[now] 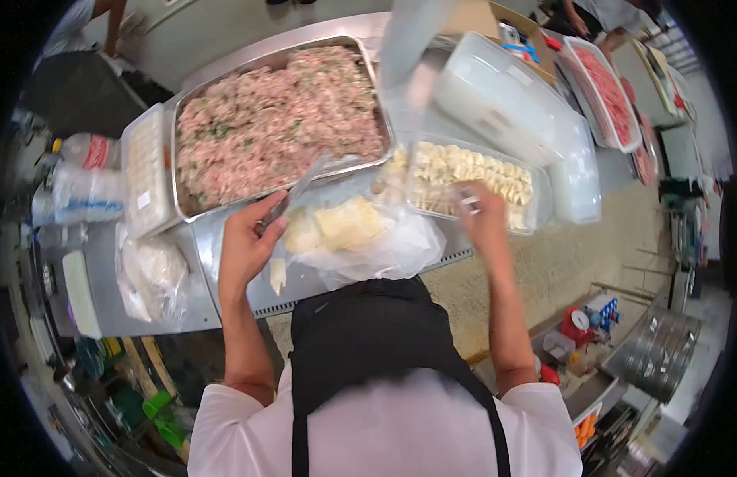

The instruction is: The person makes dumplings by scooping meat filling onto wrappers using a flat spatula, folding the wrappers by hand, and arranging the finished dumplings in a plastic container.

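My left hand (253,238) is closed around the dark handle of a flat metal spatula (306,176), whose blade points up and right by the near edge of a metal tray (177,171) of minced meat with green bits (281,119). My right hand (481,213) is over the near side of a clear plastic box (537,195) with rows of pale dumplings (476,171). Its fingers are blurred, and whether they hold anything cannot be made out. Between my hands, a stack of pale yellow wrappers (351,223) lies on a crumpled plastic bag (400,246).
Left of the meat stands a lidded white box (144,171), with a filled plastic bag (152,270) nearer me. Large translucent containers (503,95) lie at the upper right. Beyond them is a white basket of red meat (600,91). Other people are partly visible along the top.
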A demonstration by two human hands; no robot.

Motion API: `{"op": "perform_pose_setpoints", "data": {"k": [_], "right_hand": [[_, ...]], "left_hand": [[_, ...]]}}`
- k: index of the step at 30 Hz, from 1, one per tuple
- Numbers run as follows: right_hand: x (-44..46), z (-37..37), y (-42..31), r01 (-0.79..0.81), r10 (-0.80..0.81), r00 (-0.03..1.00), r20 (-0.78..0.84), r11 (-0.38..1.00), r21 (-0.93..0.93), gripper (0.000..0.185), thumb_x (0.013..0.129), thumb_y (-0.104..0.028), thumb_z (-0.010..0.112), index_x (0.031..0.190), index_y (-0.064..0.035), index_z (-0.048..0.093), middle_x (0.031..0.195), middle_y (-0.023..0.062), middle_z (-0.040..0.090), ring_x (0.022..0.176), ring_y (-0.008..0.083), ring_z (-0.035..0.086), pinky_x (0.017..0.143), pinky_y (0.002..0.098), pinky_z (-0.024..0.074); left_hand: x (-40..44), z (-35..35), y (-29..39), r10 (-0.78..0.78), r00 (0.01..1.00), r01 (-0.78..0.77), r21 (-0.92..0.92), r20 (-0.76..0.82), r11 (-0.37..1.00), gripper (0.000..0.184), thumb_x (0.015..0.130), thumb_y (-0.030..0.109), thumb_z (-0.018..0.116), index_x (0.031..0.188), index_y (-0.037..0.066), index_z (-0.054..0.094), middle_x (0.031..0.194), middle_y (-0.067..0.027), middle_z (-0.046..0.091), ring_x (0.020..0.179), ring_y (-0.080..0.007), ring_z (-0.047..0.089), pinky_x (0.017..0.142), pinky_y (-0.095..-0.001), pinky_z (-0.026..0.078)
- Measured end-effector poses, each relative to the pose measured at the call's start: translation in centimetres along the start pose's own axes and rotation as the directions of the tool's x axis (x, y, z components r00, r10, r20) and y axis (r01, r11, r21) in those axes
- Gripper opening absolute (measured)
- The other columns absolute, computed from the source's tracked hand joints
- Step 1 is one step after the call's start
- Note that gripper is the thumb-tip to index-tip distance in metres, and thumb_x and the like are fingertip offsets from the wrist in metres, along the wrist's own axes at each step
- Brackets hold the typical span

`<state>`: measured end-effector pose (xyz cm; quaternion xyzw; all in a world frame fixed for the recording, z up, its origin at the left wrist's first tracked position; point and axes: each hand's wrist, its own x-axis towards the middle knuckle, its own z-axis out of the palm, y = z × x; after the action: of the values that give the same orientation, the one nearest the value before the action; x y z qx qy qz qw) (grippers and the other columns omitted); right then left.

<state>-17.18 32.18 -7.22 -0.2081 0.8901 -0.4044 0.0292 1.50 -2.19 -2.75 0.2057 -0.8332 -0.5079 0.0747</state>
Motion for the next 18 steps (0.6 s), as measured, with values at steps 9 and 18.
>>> {"op": "perform_pose_setpoints", "data": {"k": [9,18], "right_hand": [[-3.2,17.8,-4.3,0.397,-0.35,0.865,0.359,0.915,-0.064,0.031,0.071,-0.017,0.081,0.097,-0.0062,0.069,0.092,0.0118,0.063,0.094,0.0318,0.064,0.079,0.0417,0.0535],[-0.9,12.3,-6.3,0.396,-0.451,0.879,0.154,0.871,0.291,0.018,0.083,-0.015,0.075,0.092,-0.0021,0.065,0.109,0.0137,0.066,0.108,0.0363,0.06,0.092,0.0445,0.0492]], "left_hand": [[-2.7,0.4,-0.5,-0.063,0.998,0.063,0.01,-0.019,0.998,0.041,0.087,0.006,0.069,0.128,0.003,0.066,0.081,-0.0019,0.064,0.069,-0.007,0.05,0.062,-0.0258,0.045],[-5.1,0.6,-4.2,-0.219,0.975,0.214,-0.1,-0.036,0.972,0.035,0.096,0.008,0.058,0.13,0.001,0.063,0.076,-0.0013,0.06,0.07,-0.0082,0.05,0.066,-0.0254,0.045]]}}
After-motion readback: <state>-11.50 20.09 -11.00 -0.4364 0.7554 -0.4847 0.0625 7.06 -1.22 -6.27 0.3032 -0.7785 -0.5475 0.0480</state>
